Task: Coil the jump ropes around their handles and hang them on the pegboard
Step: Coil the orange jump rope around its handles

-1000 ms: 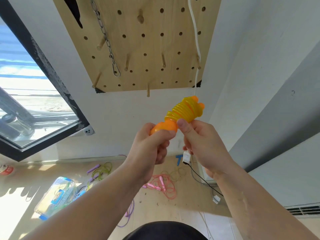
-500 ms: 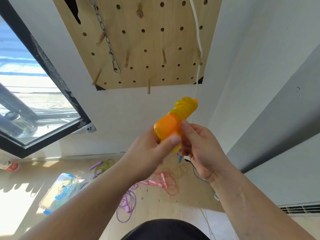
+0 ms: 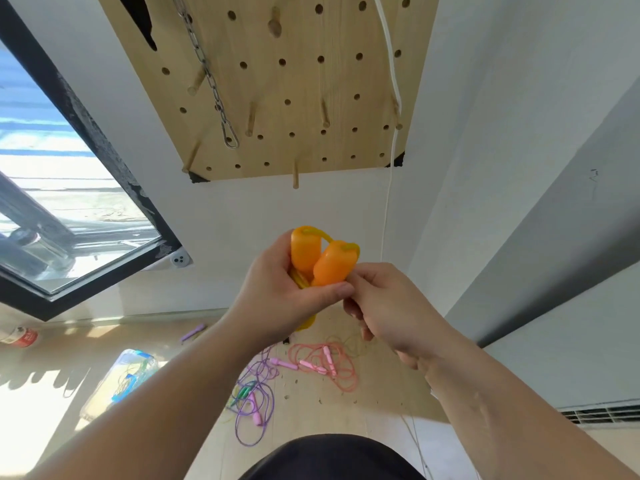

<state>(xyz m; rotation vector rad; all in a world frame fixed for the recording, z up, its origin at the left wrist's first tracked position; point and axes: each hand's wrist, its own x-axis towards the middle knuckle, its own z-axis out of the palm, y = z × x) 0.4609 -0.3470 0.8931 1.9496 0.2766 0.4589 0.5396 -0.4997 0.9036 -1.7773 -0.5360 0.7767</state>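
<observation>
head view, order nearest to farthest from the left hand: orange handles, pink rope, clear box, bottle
1. orange handles: held in the left hand
2. pink rope: on floor below
3. clear box: floor, further left
4. bottle: far left, under window

Dead centre, the left hand [image 3: 282,294] grips an orange-handled jump rope [image 3: 323,261]. Both handles sit side by side pointing up, with yellow cord looping between their tops and bunched in the palm. The right hand [image 3: 391,306] comes in from 3 o'clock with its fingers curled, pinching the nearer handle. Up at 12 is the wooden pegboard [image 3: 304,88], with a metal chain [image 3: 207,74] hanging on it and a white cord [image 3: 391,64] running down its right side. At 6 on the floor, a pink jump rope [image 3: 325,365] and a purple jump rope [image 3: 258,414] lie loose. There's a clear plastic box [image 3: 121,379] at 8 and a window [image 3: 52,202] at 9.
</observation>
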